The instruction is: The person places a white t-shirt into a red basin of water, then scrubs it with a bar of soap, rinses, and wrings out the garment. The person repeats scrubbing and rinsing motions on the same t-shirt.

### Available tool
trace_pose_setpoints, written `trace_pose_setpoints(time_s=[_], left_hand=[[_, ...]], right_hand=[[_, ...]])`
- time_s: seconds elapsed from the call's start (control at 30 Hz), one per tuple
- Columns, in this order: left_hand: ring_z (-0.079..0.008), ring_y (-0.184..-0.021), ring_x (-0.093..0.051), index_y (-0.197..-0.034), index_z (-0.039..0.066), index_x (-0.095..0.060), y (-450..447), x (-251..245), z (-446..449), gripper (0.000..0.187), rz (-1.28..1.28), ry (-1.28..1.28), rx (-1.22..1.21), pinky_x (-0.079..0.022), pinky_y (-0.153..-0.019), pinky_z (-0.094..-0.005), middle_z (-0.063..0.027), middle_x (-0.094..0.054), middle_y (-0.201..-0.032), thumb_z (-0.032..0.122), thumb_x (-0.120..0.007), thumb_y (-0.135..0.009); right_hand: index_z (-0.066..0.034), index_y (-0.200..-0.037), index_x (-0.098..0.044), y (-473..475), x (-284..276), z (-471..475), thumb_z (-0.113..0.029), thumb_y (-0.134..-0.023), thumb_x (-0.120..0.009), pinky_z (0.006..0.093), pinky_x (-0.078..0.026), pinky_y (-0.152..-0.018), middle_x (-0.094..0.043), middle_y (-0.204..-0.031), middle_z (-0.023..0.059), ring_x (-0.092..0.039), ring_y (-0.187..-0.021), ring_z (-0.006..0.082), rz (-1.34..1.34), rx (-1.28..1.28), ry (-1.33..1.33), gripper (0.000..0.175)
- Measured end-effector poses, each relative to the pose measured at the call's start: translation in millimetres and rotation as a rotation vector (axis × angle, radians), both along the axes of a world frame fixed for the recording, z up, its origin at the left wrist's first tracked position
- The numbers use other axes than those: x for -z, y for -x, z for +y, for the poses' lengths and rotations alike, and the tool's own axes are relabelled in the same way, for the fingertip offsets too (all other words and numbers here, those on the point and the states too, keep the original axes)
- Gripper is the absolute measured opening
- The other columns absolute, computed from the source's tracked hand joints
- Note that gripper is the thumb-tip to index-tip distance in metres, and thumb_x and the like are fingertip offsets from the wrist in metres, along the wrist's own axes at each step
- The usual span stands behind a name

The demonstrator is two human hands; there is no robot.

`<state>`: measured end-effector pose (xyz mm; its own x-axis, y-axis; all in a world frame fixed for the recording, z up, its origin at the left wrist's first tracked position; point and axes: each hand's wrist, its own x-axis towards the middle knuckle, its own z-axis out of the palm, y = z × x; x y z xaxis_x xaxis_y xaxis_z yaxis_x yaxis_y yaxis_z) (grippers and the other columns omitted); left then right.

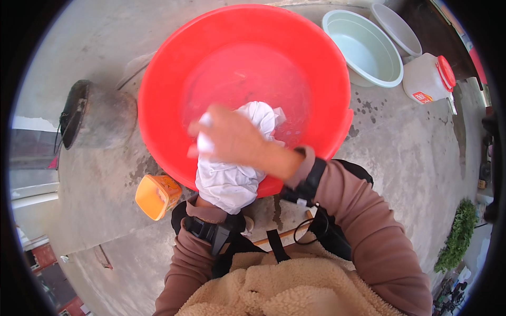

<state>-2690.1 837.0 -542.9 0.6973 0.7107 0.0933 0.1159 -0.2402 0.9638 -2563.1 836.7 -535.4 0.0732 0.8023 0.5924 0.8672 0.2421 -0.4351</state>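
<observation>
A large red plastic basin (170,87) stands in front of me with shallow water in its bottom. White cloth (229,185) hangs bunched over its near rim and reaches into the basin. My right hand (233,138), blurred, is over the cloth with fingers bent around a small white thing (205,138); whether that is a bar of soap or part of the cloth I cannot tell. My left forearm goes under the cloth at the near rim, and the cloth hides my left hand.
An orange plastic tub (152,197) is on the concrete floor, left of the basin. A dark-mouthed bucket (106,118) lies farther left. At the back right are a pale green basin (363,47), a grey basin (397,29) and a white jug with a red lid (427,79).
</observation>
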Motion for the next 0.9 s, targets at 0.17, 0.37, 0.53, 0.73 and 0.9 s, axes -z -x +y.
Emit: trace_pose_setpoints(time_s=[0.17, 0.37, 0.53, 0.73, 0.9], left_hand=[[-0.0203, -0.112, -0.059, -0.131, 0.003, -0.049, 0.2, -8.9, 5.4, 0.046, -0.031, 0.094, -0.015, -0.047, -0.094, -0.0313, -0.0118, -0.060, -0.121, 0.021, -0.066, -0.093], [-0.0203, -0.114, -0.058, -0.133, 0.004, -0.047, -11.5, -9.3, 29.8, 0.047, -0.141, 0.375, 0.037, -0.046, -0.096, -0.0316, -0.0117, -0.059, -0.123, 0.023, -0.065, -0.094], [-0.0203, -0.115, -0.058, -0.135, 0.005, -0.046, -16.7, -11.3, 24.5, 0.049, -0.088, 0.270, 0.040, -0.045, -0.097, -0.0318, -0.0116, -0.059, -0.125, 0.024, -0.064, -0.094], [-0.0203, -0.117, -0.058, -0.137, 0.005, -0.044, -25.2, -8.0, 25.1, 0.051, 0.129, -0.044, 0.022, -0.045, -0.099, -0.0321, -0.0115, -0.058, -0.126, 0.026, -0.063, -0.095], [-0.0204, -0.117, -0.057, -0.137, 0.006, -0.044, -12.9, -1.9, 13.4, 0.051, 0.276, -0.248, 0.079, -0.044, -0.100, -0.0324, -0.0112, -0.058, -0.126, 0.027, -0.062, -0.095]], right_hand=[[-0.0092, -0.118, -0.059, -88.0, 51.6, 11.0, -0.030, -0.081, -0.074, 0.0420, -0.054, -0.075, -0.064, -0.101, 0.0194, -0.066, -0.094, 0.0333, 0.337, 0.547, 0.157, 0.046], [-0.0054, -0.113, -0.062, -118.2, 56.0, -28.9, -0.012, -0.078, -0.070, 0.0386, -0.052, -0.080, -0.068, -0.100, 0.0154, -0.066, -0.093, 0.0283, 0.820, -0.071, 0.647, 0.036], [-0.0056, -0.108, -0.064, -86.6, 37.3, -33.0, -0.009, -0.082, -0.070, 0.0302, -0.050, -0.082, -0.065, -0.099, 0.0026, -0.063, -0.095, 0.0146, 0.513, -0.119, 0.746, 0.027], [-0.0085, -0.111, -0.063, -76.1, -31.4, -23.7, -0.006, -0.083, -0.069, 0.0355, -0.049, -0.091, -0.066, -0.104, 0.0064, -0.062, -0.106, 0.0202, 1.182, -0.198, 0.239, 0.028], [-0.0126, -0.103, -0.066, -30.0, -4.2, -7.6, -0.028, -0.081, -0.074, 0.0409, -0.052, -0.075, -0.058, -0.091, 0.0146, -0.062, -0.092, 0.0312, -0.004, -0.234, 0.106, 0.029]])
